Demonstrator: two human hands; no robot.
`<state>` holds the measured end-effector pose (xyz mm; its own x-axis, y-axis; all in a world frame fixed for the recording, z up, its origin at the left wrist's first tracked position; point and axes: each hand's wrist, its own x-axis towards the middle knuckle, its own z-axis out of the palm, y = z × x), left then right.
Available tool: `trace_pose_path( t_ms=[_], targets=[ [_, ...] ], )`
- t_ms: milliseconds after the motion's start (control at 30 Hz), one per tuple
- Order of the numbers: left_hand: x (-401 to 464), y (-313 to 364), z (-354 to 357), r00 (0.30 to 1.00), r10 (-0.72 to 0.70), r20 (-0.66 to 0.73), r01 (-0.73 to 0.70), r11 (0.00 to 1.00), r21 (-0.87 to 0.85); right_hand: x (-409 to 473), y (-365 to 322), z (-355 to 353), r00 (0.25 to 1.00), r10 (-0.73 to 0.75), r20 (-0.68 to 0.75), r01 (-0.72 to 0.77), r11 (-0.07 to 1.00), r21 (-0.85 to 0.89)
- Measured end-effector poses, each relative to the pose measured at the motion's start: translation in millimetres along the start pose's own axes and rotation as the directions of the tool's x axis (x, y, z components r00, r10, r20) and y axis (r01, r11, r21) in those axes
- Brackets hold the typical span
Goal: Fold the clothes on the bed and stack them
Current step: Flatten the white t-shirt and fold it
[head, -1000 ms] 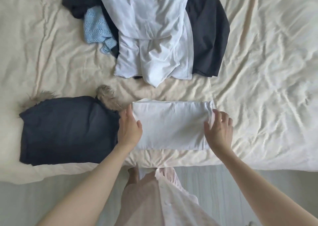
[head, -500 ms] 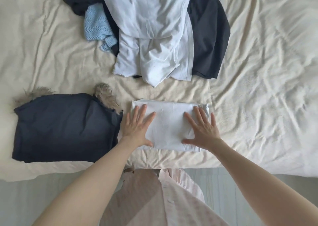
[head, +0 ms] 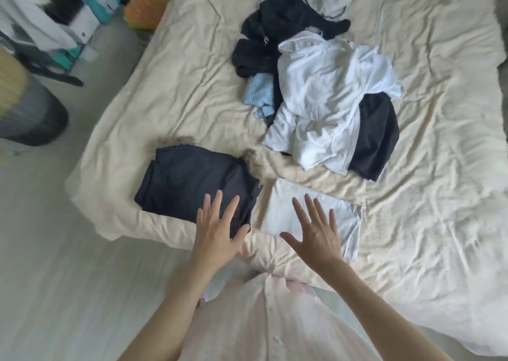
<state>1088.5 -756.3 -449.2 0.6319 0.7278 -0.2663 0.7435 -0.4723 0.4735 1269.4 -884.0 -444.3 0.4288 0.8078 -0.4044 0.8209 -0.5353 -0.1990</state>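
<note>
Hands lifted since a moment ago: left hand (head: 218, 233) and right hand (head: 316, 233), fingers spread, holding nothing; white fold (head: 288, 209) under our right fingertips looks finished, ready for stacking.

Pale pink button-front shirt (head: 264, 322), faint stripes, small white buttons along placket, bare forearms, left hand (head: 217, 231) and right hand (head: 316, 237) without rings.

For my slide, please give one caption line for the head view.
Open left hand and right hand above folded dark garment and folded white garment; unfolded pile waits.
</note>
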Motion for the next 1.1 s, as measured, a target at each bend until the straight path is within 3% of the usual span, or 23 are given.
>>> trace_pose_path(
  t_ms=[200,400,600,867,1100],
  targets=[
    [-59.3,-81.3,-65.2,0.984,-0.132,-0.116,0.115,0.983,-0.14,-7.0,-130.2,-9.5,0.987,-0.147,-0.064,0.148,0.989,0.009],
    [-123.6,-218.5,-147.5,0.977,-0.163,-0.136,0.156,0.986,-0.061,-8.7,-293.2,12.1,0.965,-0.233,-0.118,0.237,0.971,0.023],
    [-172.4,-338.6,-224.6,0.857,-0.436,-0.276,0.404,0.9,-0.164,4.9,-433.3,25.5,0.917,-0.382,-0.113,0.388,0.921,0.042],
    [-148.1,-424.0,-269.6,0.82,-0.514,-0.252,0.456,0.853,-0.255,75.8,-529.5,32.2,0.936,-0.342,-0.078,0.346,0.937,0.05],
    [-49.7,-515.2,-344.6,0.905,-0.388,-0.175,0.386,0.921,-0.047,177.4,-614.8,18.3,0.955,-0.288,-0.071,0.294,0.952,0.087]
  ],
)
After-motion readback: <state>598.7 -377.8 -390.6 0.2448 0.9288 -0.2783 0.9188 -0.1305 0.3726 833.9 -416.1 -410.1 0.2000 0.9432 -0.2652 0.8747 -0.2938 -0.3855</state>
